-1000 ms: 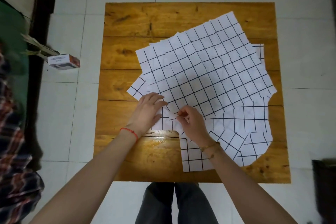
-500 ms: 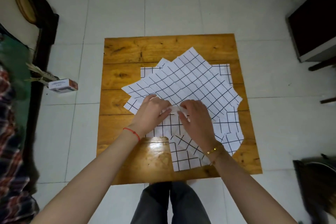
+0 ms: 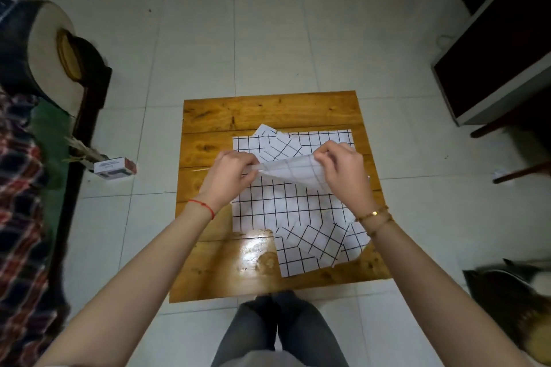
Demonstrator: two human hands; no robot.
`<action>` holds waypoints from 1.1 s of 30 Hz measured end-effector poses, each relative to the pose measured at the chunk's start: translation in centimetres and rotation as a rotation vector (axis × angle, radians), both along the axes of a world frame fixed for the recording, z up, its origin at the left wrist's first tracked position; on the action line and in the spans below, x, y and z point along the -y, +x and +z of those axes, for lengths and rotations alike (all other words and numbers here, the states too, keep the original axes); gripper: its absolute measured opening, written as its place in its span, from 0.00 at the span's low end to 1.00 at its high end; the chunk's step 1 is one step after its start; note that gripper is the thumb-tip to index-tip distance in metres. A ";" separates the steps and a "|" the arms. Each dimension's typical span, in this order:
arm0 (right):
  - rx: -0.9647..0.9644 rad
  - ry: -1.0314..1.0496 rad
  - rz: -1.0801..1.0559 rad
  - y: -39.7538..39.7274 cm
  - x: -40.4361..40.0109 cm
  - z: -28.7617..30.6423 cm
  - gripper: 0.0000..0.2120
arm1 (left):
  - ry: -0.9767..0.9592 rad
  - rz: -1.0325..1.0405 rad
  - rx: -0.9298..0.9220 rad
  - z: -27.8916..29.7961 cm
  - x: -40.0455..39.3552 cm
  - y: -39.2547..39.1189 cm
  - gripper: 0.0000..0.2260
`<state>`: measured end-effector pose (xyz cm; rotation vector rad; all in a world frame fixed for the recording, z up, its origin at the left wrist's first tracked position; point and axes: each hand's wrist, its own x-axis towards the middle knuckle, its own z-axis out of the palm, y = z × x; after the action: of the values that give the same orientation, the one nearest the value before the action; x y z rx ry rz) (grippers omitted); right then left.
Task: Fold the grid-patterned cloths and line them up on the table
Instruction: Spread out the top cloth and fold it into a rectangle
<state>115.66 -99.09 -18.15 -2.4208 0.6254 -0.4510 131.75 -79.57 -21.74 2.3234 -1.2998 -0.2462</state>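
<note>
Head view: both hands [image 3: 231,171] [image 3: 343,170] pinch white black-gridded cloth [image 3: 293,171].

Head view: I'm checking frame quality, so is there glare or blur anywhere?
Head view: a bright glare patch on the near table just left of the cloths; the lifted cloth between left hand and right hand looks soft; frame edges are smeared, and straight lines bow from the wide lens.

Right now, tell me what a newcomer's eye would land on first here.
Both hands, left and right, pinch a grid-patterned cloth and lift it above the middle of the wooden table. Under it more grid cloths lie overlapping, some askew. A small box lies on the tiled floor to the left.
</note>
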 end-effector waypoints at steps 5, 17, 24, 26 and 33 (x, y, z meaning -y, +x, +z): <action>0.037 0.029 -0.052 -0.7 1.3 3.3 0.05 | -0.083 0.057 0.040 4.0 -1.5 0.9 0.03; 0.079 -0.023 -0.085 -3.4 2.1 8.2 0.05 | -0.172 0.029 0.138 10.6 -6.4 1.8 0.04; 0.092 -0.075 -0.094 -4.8 2.6 10.5 0.05 | -0.210 -0.001 0.220 13.8 -9.1 1.3 0.03; 0.104 -0.083 -0.097 -5.0 2.6 11.1 0.05 | -0.218 0.006 0.234 14.4 -9.5 1.4 0.03; 0.108 -0.029 -0.053 -6.1 2.9 12.7 0.05 | -0.248 0.046 0.274 17.0 -10.7 0.3 0.05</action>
<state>109.51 -102.01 -5.48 -2.3930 0.6410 -0.6120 132.06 -68.85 -4.70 2.2238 -1.3159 0.2449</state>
